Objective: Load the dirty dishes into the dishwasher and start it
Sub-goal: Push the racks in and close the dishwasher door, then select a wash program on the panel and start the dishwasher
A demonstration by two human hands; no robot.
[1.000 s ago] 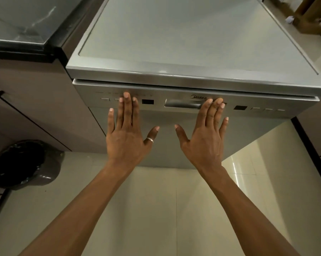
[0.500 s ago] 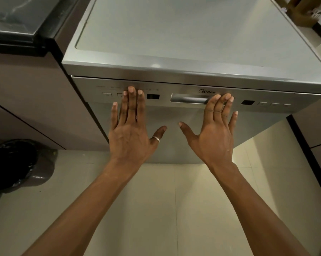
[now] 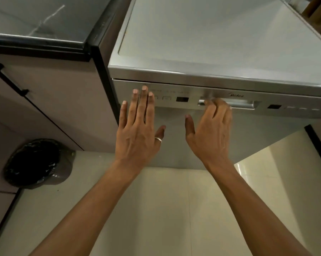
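Note:
A silver dishwasher [image 3: 211, 43] stands in front of me with its door [image 3: 176, 145] closed. The control panel [image 3: 166, 98] runs along the door's top, with small buttons and a dark display. My left hand [image 3: 139, 130] is flat with straight fingers, its fingertips over the panel's left buttons. My right hand [image 3: 209, 132] has its fingers curled into the left part of the recessed door handle [image 3: 244, 104], thumb spread to the left. No dishes are in view.
A bin lined with a black bag [image 3: 35, 163] stands on the pale tiled floor [image 3: 174, 200] at the left. A cabinet with a black handle [image 3: 9, 80] and a glossy counter [image 3: 35, 21] adjoin the dishwasher's left side. Cardboard boxes [image 3: 318, 13] sit at the far right.
My right hand moved up from the door front and curled its fingers into the handle recess. My left hand stayed flat by the left buttons. The view shifted left.

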